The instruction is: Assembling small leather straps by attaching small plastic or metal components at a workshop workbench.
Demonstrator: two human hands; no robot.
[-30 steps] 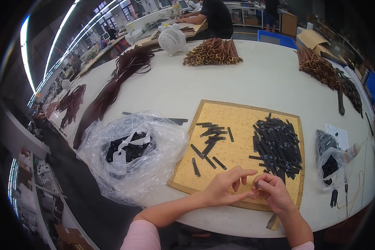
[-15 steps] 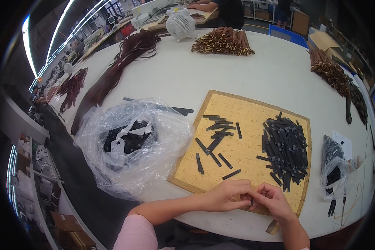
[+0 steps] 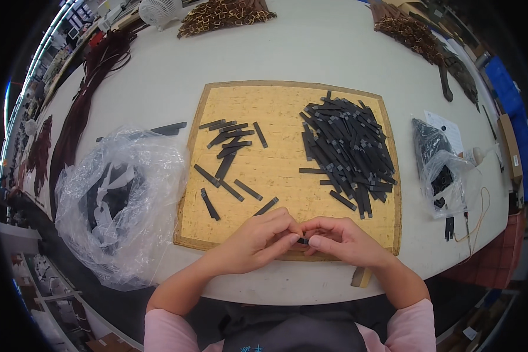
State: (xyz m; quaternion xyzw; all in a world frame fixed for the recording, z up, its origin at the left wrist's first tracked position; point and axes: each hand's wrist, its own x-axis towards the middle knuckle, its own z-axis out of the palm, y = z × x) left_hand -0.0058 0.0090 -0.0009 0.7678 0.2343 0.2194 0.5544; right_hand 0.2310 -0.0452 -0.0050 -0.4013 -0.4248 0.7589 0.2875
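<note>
My left hand [image 3: 264, 239] and my right hand [image 3: 347, 242] meet at the near edge of a yellow board [image 3: 281, 111] with a brown rim. Between their pinched fingertips is a short black strip [image 3: 303, 240], gripped from both sides and mostly covered by fingers. Beyond my right hand, a heap of black strips [image 3: 346, 144] lies on the board's right half. Several loose strips [image 3: 233, 144] are scattered over its left half, one of them just past my left hand's knuckles.
A clear plastic bag [image 3: 152, 234] with dark contents stands left of the board. At right lie a smaller bag [image 3: 446, 182] of black parts and a paper sheet [image 3: 444, 128]. Brown straps [image 3: 88, 88], buckled straps [image 3: 226, 16] and a white fan [image 3: 158, 12] are farther back.
The view has swung down and rightward, so the tabletop sits further left and higher. Both hands stay together; the black strip between their fingertips now shows more plainly.
</note>
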